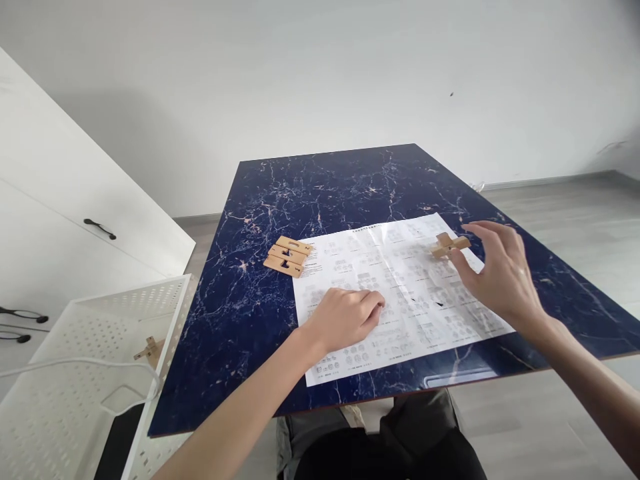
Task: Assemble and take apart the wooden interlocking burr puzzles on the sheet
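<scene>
My left hand (346, 319) rests on a printed instruction sheet (340, 267), its fingers curled inward and nothing showing in them. Toward the sheet's right side, a small cross-shaped wooden puzzle (447, 245) of interlocked bars sits on the paper. Around its right end is my right hand (500, 270), thumb and forefinger spread apart, with the thumb tip close to or touching the wood. At the sheet's left edge lie several notched wooden puzzle pieces (289, 256) side by side, marked with numbers.
The dark blue marble-patterned table (250, 213) holds the sheet. To the left stands a white perforated basket (100, 333) with another wooden puzzle (150, 350) and a white cable (90, 361) at it. White cabinets (75, 180) with black handles rise behind it.
</scene>
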A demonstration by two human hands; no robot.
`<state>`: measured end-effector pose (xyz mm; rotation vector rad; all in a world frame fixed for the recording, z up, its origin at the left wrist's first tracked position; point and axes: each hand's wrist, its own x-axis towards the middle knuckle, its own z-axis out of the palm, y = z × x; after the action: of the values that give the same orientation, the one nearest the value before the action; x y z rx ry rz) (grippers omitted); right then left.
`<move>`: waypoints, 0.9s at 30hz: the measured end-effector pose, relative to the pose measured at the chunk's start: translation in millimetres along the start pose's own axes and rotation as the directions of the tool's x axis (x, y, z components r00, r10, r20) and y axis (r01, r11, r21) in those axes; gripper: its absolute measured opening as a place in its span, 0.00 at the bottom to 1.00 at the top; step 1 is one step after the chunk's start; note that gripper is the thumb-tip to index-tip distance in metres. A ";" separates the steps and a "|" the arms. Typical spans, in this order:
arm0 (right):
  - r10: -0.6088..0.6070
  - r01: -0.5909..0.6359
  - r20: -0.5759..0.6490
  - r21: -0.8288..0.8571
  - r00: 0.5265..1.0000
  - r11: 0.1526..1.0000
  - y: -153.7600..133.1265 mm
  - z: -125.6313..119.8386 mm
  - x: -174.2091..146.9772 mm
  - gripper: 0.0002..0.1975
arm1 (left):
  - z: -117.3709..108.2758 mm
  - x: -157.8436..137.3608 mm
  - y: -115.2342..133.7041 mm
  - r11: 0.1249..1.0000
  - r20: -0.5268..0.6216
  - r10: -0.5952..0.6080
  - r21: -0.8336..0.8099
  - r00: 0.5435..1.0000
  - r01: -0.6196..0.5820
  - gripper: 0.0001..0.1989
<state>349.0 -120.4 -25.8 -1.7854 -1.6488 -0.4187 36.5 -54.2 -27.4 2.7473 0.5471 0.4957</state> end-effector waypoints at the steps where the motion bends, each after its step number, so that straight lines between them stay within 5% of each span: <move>1: 0.005 -0.005 0.004 0.004 1.000 1.000 3.4 4.0 -2.5 0.23 | -0.1 0.0 -0.1 1.000 -0.002 0.000 -0.002 1.000 0.000 0.13; 9: -0.021 0.021 0.005 0.024 1.000 0.999 14.8 21.0 -9.6 0.19 | -2.0 0.7 0.4 1.000 -0.025 -0.008 -0.025 1.000 0.007 0.12; 16: 0.129 -0.136 0.056 0.147 0.990 0.980 14.3 26.0 -14.2 0.21 | -2.5 2.4 0.1 0.999 -0.035 -0.017 -0.046 0.999 0.015 0.12; 22: 0.174 -0.177 0.038 0.305 0.984 0.936 -12.9 21.6 -9.2 0.17 | -4.4 3.2 2.4 0.991 -0.060 -0.091 -0.109 0.994 0.084 0.08; 27: 0.068 -0.171 0.198 0.570 0.978 0.804 -46.0 22.6 -4.8 0.23 | -6.8 6.2 2.2 0.952 -0.124 -0.244 -0.220 0.962 0.213 0.11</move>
<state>299.3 -109.9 -33.8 -1.4585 -1.5387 0.2937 39.9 -52.0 -18.8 2.4255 0.7932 0.6646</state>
